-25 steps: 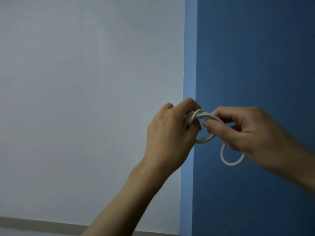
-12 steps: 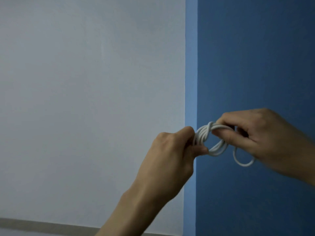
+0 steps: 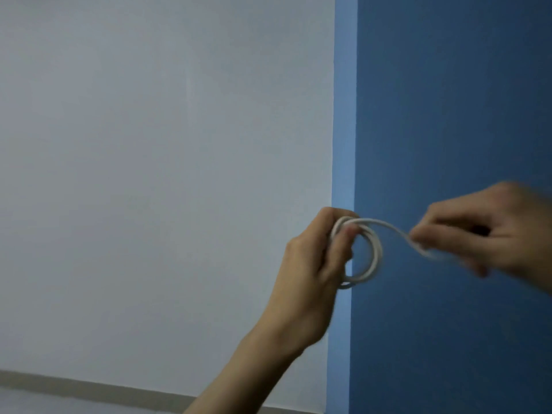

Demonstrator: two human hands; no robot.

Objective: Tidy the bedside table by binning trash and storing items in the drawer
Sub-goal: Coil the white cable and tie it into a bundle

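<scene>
In mid-air, against the walls: both hands are raised in front of a pale wall (image 3: 149, 174) and a blue wall (image 3: 448, 115); no bedside table, drawer or bin is in view.
Cable: a thin white cable (image 3: 375, 255) is held between the two hands, most of it wound into a small round coil of a few turns, with one free strand arching off to the right.
Left hand: the left hand (image 3: 310, 264) holds the coil at its left side, thumb and fingers (image 3: 348, 233) pressed together on the stacked turns, with the loop standing clear to the right of the palm.
Right hand: the right hand (image 3: 484, 231) is blurred; its fingertips seem pinched on the free strand near its end, though exactly how they close on it I cannot tell.
Weight and feel: it looks light, soft and springy, likely smooth enough to slide through a loose pinch.
How it will behave: I judge the turns will spring open if the pinch on them loosens, and a slack tail will flop and snag.
Where to hold: best where all the turns cross, so that one pinch traps every loop; the tail near its tip, kept lightly taut.
Care: it probably tolerates gentle bending, but sharp kinks near the end are worth avoiding.
</scene>
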